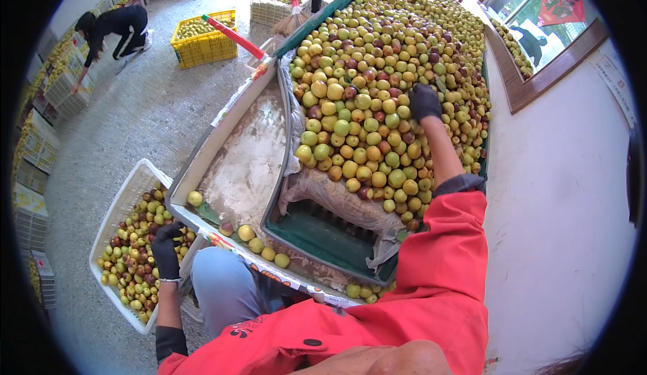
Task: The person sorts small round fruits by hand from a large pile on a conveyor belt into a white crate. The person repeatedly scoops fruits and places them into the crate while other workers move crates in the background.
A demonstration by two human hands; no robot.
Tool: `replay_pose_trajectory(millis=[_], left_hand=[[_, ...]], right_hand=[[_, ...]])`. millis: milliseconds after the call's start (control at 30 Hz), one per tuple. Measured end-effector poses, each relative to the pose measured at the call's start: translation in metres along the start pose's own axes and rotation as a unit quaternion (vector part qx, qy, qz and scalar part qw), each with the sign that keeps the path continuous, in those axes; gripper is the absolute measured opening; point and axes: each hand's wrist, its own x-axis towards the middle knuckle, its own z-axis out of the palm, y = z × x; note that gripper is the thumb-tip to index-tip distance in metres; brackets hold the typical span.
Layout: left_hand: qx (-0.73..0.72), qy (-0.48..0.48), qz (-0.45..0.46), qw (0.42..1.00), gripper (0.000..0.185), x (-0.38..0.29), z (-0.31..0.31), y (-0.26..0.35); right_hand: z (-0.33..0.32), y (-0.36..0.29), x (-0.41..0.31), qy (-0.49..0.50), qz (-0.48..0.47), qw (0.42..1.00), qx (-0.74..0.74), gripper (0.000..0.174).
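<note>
A large heap of jujubes (374,107), yellow-green with red-brown patches, fills the sloping sorting table before me. My right hand (424,102), in a dark glove, reaches onto the middle of this heap; its fingertips are hidden from view. Low on the left, my left hand (166,251), also gloved, hovers over a white plastic crate (108,236) that holds jujubes of mixed colour. Its fingers are bent and apart, with nothing seen between them. Between the hands lies the table's bare side tray (245,145), with several loose jujubes (256,245) along its near edge.
A dark green chute opening (323,233) lies at the heap's near end, edged with crumpled plastic film (338,193). A yellow crate of fruit (204,49) and a broom (290,21) stand beyond. A person (119,29) bends over crates at left. A window (546,21) is at right.
</note>
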Motion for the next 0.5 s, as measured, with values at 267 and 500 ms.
replay_pose_trajectory(millis=[267, 500], left_hand=[[0.089, 0.025, 0.049, 0.995, 0.034, 0.004, -0.045, -0.035], [-0.001, -0.005, 0.077, 0.997, 0.034, 0.004, -0.058, -0.033]], right_hand=[[-0.031, -0.008, -0.120, -0.057, 0.014, 0.994, 0.095, 0.028], [-0.051, -0.006, -0.165, -0.246, 0.235, 0.769, 0.541, 0.021]])
